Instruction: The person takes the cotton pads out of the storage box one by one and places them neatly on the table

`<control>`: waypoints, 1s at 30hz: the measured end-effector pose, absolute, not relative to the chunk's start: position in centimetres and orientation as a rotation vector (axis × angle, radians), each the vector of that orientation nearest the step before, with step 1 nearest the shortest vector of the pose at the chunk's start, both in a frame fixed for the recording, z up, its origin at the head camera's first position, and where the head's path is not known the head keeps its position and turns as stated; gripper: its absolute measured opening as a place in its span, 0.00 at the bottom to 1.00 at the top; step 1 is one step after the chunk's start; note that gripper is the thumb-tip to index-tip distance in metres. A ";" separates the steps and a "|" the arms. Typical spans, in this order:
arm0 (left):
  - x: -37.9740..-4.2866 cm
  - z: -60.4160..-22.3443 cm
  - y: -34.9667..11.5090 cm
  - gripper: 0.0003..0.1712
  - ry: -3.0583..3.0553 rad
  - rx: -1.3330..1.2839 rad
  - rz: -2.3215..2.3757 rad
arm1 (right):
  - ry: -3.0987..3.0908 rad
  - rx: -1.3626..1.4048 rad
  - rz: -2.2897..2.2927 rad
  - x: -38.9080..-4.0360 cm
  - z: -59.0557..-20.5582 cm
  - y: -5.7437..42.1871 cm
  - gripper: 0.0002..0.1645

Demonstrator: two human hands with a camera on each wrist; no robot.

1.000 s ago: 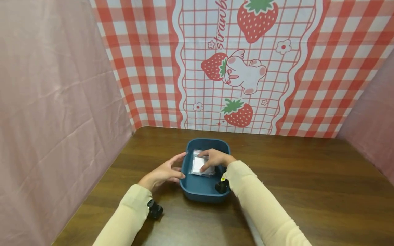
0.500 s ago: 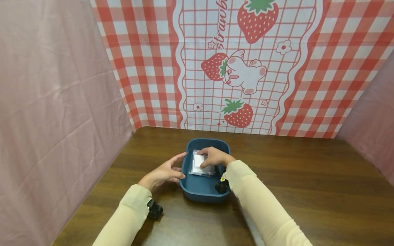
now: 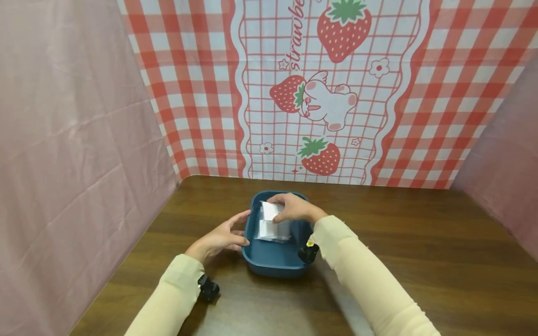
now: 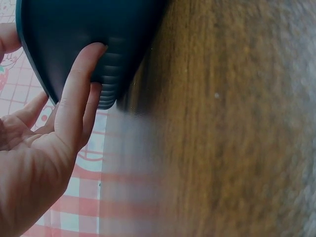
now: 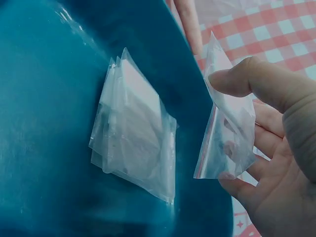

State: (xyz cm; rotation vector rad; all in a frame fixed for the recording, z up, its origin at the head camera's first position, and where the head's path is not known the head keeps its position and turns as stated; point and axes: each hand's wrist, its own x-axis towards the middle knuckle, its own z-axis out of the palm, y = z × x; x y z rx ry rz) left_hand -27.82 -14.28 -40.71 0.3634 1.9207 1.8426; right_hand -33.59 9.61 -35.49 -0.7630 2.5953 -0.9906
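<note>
A blue plastic bin (image 3: 271, 259) with rounded corners sits on the table. My right hand (image 3: 296, 207) is over it, pinching a small clear zip bag (image 5: 211, 153) between thumb and fingers. Something white shows through the plastic, and the bag is apart from the others in the right wrist view. Several similar bags (image 5: 136, 131) lie overlapped in a stack on the bin floor. Against the bin's left side rests my left hand (image 3: 220, 238), with fingers extended. In the left wrist view its fingers (image 4: 79, 84) touch the ribbed outer wall.
The brown wooden table (image 3: 403, 242) stretches to both sides of the bin. A red and white checked strawberry cloth (image 3: 201, 93) hangs behind it, and a pink curtain (image 3: 84, 140) stands on the left. Black wrist cameras are on both sleeves.
My right hand has risen slightly toward the bin's far end, lifting one bag off the stack. The left hand keeps its place on the bin's side. The head view has shifted a little.
</note>
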 end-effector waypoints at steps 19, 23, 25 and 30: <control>-27.7 -41.1 -14.7 0.50 1.981 0.383 1.819 | 2.673 -0.953 -1.056 -31.8 -33.5 13.0 0.37; -27.9 -41.1 -14.6 0.50 1.967 0.406 1.829 | 2.727 -0.938 -1.070 -31.5 -33.4 14.4 0.37; -27.9 -41.1 -14.5 0.51 1.950 0.409 1.832 | 2.759 -0.913 -1.075 -31.1 -33.4 15.3 0.38; -27.9 -41.1 -14.3 0.51 1.930 0.413 1.842 | 2.804 -0.820 -1.115 -30.0 -33.8 17.8 0.38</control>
